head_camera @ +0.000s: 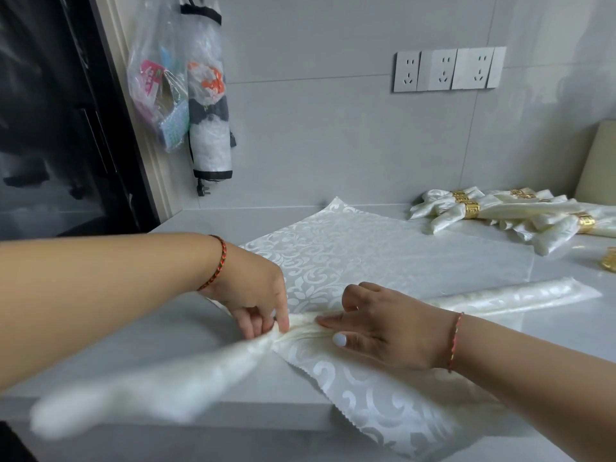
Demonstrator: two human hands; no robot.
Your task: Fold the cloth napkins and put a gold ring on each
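A cream damask napkin (333,255) lies spread on the grey counter (166,328), gathered into pleats at its middle. My left hand (253,295) pinches the gathered pleats, and a blurred end of cloth (133,391) trails toward the front left edge. My right hand (383,331) presses flat fingers on the pleats just right of the pinch. A rolled napkin (520,295) lies behind my right wrist. Several folded napkins with gold rings (500,208) are piled at the back right. One loose gold ring (610,260) sits at the right edge.
A tiled wall with a row of sockets (446,70) stands behind the counter. Plastic bags (160,88) and a bag holder (208,105) hang at the left beside a dark cabinet (50,111). A cream chair back (596,161) shows at the far right.
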